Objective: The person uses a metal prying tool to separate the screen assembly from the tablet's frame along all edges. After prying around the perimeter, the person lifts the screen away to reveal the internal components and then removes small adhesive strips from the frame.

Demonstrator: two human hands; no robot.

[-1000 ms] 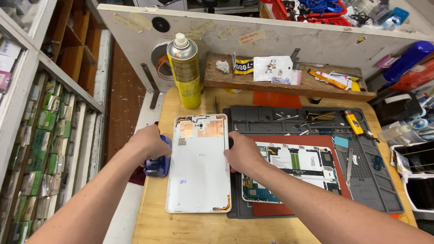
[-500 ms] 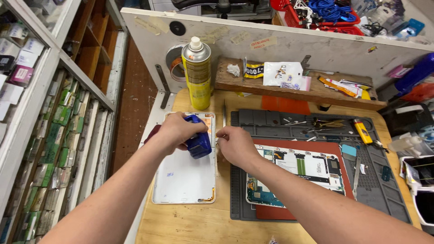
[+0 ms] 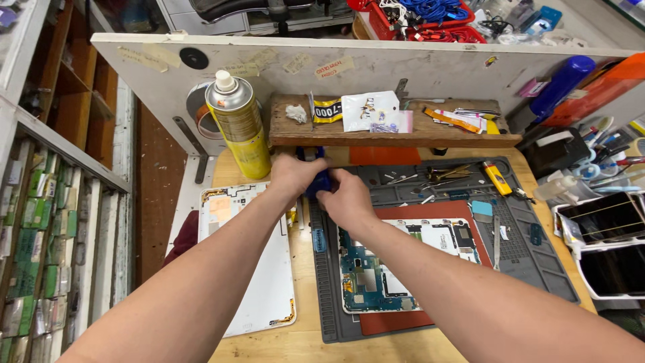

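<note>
My left hand (image 3: 294, 176) and my right hand (image 3: 347, 196) meet at the back of the bench, both closed around a small blue bottle (image 3: 321, 181). Most of the bottle is hidden by my fingers. It sits just below a wooden shelf (image 3: 396, 138). A white tablet back cover (image 3: 259, 282) lies inner side up under my left forearm. An opened tablet (image 3: 396, 265) with its boards exposed rests on a red pad (image 3: 396, 321) on the grey work mat (image 3: 537, 262), under my right forearm.
A tall yellow spray can (image 3: 238, 128) stands at the back left beside a tape roll. Small tools and a yellow-handled tool (image 3: 496, 178) lie on the mat's far edge. Packets and cables sit on the shelf. Tablets (image 3: 608, 235) are stacked at the right. Parts racks line the left.
My left hand picked the blue bottle up from beside the back cover and carried it to the back of the bench. My right hand left the cover and joined it.
</note>
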